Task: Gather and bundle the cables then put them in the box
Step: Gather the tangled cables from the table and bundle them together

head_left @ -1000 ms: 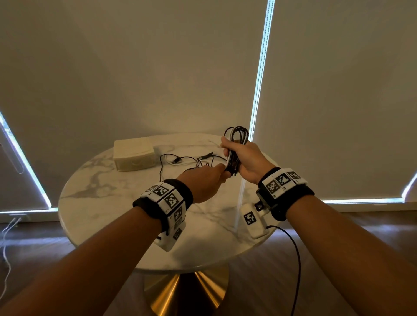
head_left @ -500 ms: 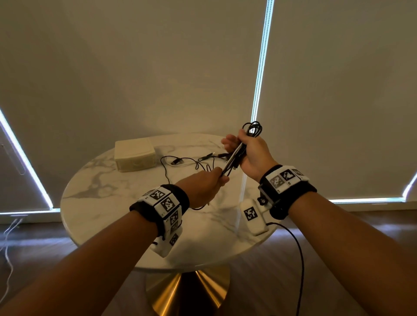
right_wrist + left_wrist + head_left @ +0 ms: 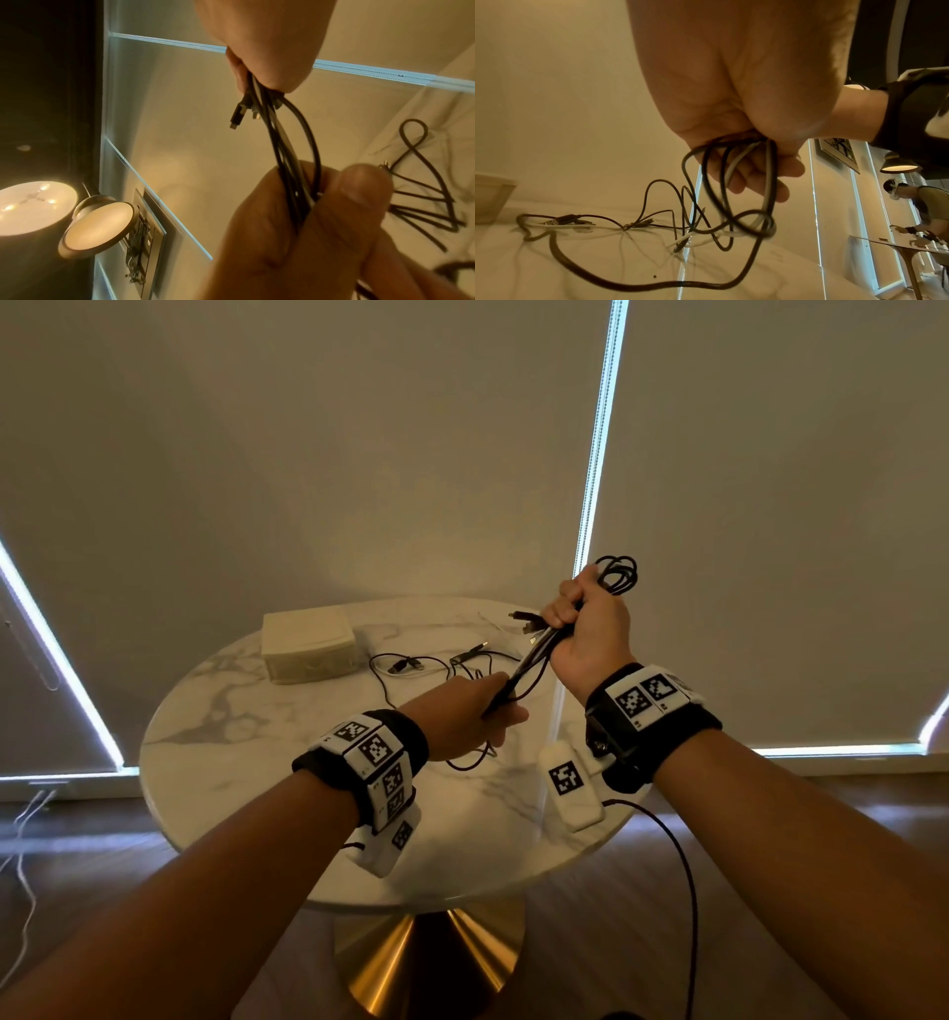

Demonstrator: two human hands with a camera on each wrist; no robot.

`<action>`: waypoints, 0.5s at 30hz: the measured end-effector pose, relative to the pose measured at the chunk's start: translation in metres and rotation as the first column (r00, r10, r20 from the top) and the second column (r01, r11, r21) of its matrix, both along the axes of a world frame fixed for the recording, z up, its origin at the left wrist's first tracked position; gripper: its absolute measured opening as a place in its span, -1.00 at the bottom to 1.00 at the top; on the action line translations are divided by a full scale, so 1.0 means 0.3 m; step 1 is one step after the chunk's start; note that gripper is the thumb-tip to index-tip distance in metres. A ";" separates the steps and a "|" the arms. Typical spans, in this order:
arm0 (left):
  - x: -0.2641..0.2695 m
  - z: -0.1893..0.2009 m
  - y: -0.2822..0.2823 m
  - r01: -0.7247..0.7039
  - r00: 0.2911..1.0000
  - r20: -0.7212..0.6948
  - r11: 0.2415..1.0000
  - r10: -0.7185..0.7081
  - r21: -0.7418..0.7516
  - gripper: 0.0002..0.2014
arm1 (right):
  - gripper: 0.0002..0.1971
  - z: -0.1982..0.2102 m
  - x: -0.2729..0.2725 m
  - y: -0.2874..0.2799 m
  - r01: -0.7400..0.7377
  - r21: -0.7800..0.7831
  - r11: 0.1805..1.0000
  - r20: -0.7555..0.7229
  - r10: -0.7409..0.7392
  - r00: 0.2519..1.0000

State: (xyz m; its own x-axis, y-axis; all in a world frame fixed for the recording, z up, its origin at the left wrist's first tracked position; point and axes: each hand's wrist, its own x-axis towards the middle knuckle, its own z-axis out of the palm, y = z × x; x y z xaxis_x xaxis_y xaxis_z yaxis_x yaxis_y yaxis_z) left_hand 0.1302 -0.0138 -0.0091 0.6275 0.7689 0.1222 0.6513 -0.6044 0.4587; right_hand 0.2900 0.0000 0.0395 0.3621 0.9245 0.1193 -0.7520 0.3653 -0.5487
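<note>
My right hand [image 3: 577,621] is raised over the table's far right and grips a bundle of black cables [image 3: 534,654]. The bundle's loops [image 3: 619,575] stick out above the fist, and connector ends [image 3: 239,113] poke out beside it. Lower and to the left, my left hand [image 3: 490,711] grips the bundle's lower end, with the strands stretched straight between both hands. Slack cable [image 3: 731,203] hangs from the left hand [image 3: 752,154] to the table. More loose cables [image 3: 426,665] lie on the marble. The cream box [image 3: 308,644] stands at the far left with its lid shut.
The round marble table [image 3: 231,752] stands on a gold cone base [image 3: 426,963]. Window blinds with bright light strips [image 3: 598,454] close off the back. A thin wire [image 3: 683,875] hangs from my right wrist device past the table's edge. Another person [image 3: 926,205] works at a far table.
My right hand has lifted and swung right with the bundle. My left hand has slid down the cables and away, so the strands are now pulled straight between the hands.
</note>
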 end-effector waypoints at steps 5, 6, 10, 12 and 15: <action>-0.012 -0.026 0.018 0.004 1.000 -0.001 0.997 -0.004 0.082 -0.81 | -0.76 0.012 0.021 -0.013 -0.039 0.018 0.999 0.066 0.038 0.997; -0.014 -0.030 0.018 0.000 1.000 -0.003 0.997 0.000 0.081 -0.81 | -0.74 0.011 0.028 -0.015 -0.053 0.019 0.998 0.104 0.051 0.993; -0.019 -0.028 0.020 -0.017 0.999 -0.040 0.996 0.020 0.085 -0.75 | -0.70 0.010 0.078 -0.016 -0.069 0.002 0.998 0.251 0.066 0.966; -0.022 -0.029 0.021 -0.009 0.996 -0.089 0.997 0.016 0.073 -0.70 | -0.71 0.009 0.105 -0.016 -0.074 -0.044 0.996 0.356 0.085 0.931; -0.026 -0.027 0.025 -0.011 0.986 -0.168 0.998 0.022 0.067 -0.61 | -0.70 0.000 0.128 -0.020 -0.059 -0.126 0.990 0.592 0.123 0.797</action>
